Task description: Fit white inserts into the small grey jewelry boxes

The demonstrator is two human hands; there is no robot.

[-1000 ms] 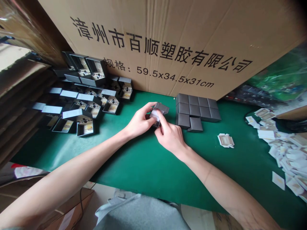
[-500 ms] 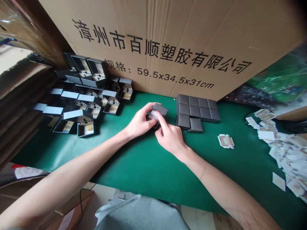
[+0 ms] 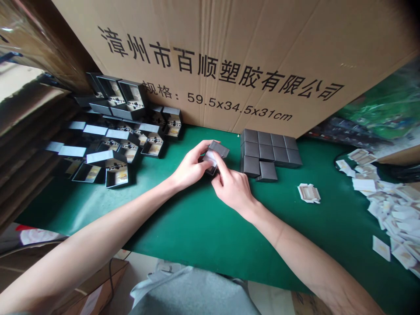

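A small dark grey hinged box (image 3: 220,149) is held above the green table, its lid tilted up and a white insert (image 3: 210,158) showing inside. My left hand (image 3: 190,168) is closed around its left side, with the thumb lying over the insert. From the right, my right hand (image 3: 234,188) meets the box: its index finger reaches onto the insert, the thumb is at the near edge, and the other fingers are curled. Part of the box is hidden by my fingers. Closed dark boxes (image 3: 280,154) stand in tight rows just beyond my right hand.
Several opened boxes (image 3: 118,175) with pale inserts cluster at the left. One loose white insert (image 3: 309,193) lies right of my hands, and a heap of them (image 3: 398,214) covers the table's right side. A large cardboard carton (image 3: 216,39) stands along the back of the green table (image 3: 183,236).
The thumb and index finger have shifted slightly on the box, and a little more of its near edge shows. Everything else stays in place.
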